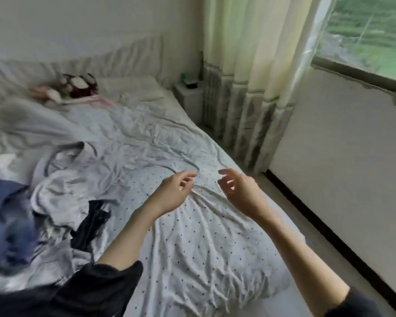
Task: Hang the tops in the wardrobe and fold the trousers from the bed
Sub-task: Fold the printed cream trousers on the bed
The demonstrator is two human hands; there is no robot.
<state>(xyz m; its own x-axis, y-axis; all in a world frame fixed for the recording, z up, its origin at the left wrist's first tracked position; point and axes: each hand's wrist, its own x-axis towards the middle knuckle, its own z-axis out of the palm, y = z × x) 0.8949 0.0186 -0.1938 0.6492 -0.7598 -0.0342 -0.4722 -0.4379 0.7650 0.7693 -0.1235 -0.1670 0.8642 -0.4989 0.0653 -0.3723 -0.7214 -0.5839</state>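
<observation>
Head view: dotted garment [204,243] lies lengthwise toward both hands

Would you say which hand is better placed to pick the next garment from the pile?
Left, probably. The left hand hovers nearer the clothes pile on its side; the right hand is over the bed's window-side edge.

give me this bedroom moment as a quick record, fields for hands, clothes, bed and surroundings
left hand: left hand over the dotted garment, fingers loosely curled, holding nothing
right hand: right hand beside it, fingers loosely curled, holding nothing
under hands: dotted garment spread flat on the bed
clothes pile: grey top, black garment and blue garment heaped to the left
surroundings: curtain and window on the right
</observation>
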